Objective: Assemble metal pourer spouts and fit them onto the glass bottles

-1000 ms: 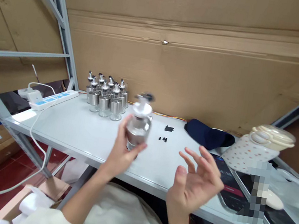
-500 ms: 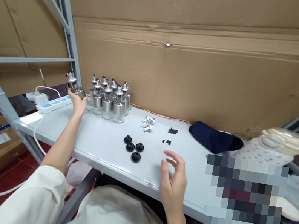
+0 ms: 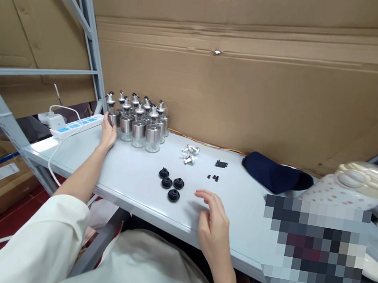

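My left hand (image 3: 108, 132) is around an oil bottle (image 3: 113, 118) with a steel sleeve and a pour spout. That bottle stands upright at the left end of a group of similar glass-and-steel oil bottles (image 3: 139, 129). Its base is hidden behind the hand. Over the front of the table hovers my right hand (image 3: 214, 225), fingers apart and holding nothing. Several round black stoppers (image 3: 166, 182) lie to its left. Beyond them is a small pile of silver pour spouts (image 3: 190, 154). Flat black pieces (image 3: 221, 164) and tiny black caps (image 3: 214, 177) lie to the right of the pile.
A white power strip (image 3: 77, 125) with a plug and cable runs along the table's left end. At the right are a dark blue cap (image 3: 274, 174) and a dotted bottle with a cream lid (image 3: 347, 190). Cardboard (image 3: 254, 99) walls the back; grey shelf posts (image 3: 87, 13) frame the side.
My left hand has brought the tilted oil bottle right and upright, beside the group. My right hand has turned palm-down and moved slightly left. The view has shifted a little.
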`<state>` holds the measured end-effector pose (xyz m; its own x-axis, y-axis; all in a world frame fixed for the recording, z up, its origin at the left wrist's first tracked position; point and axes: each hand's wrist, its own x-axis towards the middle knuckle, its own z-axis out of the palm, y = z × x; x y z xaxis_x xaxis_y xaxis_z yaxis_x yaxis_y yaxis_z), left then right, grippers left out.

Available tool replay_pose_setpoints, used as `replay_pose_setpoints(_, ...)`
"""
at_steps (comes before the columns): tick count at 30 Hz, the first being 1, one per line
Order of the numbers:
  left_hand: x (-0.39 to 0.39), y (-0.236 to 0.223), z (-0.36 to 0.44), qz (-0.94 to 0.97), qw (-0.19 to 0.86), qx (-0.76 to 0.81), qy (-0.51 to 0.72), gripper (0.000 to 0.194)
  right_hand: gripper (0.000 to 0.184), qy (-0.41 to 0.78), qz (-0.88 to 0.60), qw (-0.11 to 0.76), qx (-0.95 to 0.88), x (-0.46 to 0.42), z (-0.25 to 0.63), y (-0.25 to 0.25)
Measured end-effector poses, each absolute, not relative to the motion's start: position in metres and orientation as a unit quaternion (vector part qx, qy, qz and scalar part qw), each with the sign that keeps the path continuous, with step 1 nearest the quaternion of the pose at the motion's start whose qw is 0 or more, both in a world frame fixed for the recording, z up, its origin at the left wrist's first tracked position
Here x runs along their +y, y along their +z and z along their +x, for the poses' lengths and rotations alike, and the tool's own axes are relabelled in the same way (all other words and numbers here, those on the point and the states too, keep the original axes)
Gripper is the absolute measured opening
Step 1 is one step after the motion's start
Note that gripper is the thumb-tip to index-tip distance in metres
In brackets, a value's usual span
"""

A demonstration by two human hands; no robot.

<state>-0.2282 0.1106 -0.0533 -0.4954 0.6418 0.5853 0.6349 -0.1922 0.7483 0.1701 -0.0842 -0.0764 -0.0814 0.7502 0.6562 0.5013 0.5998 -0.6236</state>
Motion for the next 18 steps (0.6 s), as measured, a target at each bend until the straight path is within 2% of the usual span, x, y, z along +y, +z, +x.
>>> replay_pose_setpoints(4,0.107,-0.053,-0.226,0.5,0.016,0.641,0.582,0.057,0.039,0.121,-0.446,0.509,-0.726,-0.084,0.169,-0.076)
replay_pose_setpoints(8,0.101,-0.052,-0.218,0.505,0.023,0.652,0.565,0.089,0.03,0.123,-0.457,0.494,-0.729,-0.084,0.169,-0.074)
replay_pose_setpoints(11,0.098,-0.046,-0.211,0.501,0.029,0.666,0.551,0.099,0.023,0.127,-0.463,0.471,-0.74,-0.085,0.168,-0.073)
replay_pose_setpoints(15,0.092,-0.024,-0.196,0.475,0.039,0.692,0.542,0.093,0.02,0.115,-0.467,0.452,-0.751,-0.084,0.166,-0.073)
replay_pose_setpoints(18,0.071,0.002,-0.167,0.481,0.023,0.683,0.549,0.076,0.019,0.098,-0.467,0.447,-0.757,-0.084,0.165,-0.073)
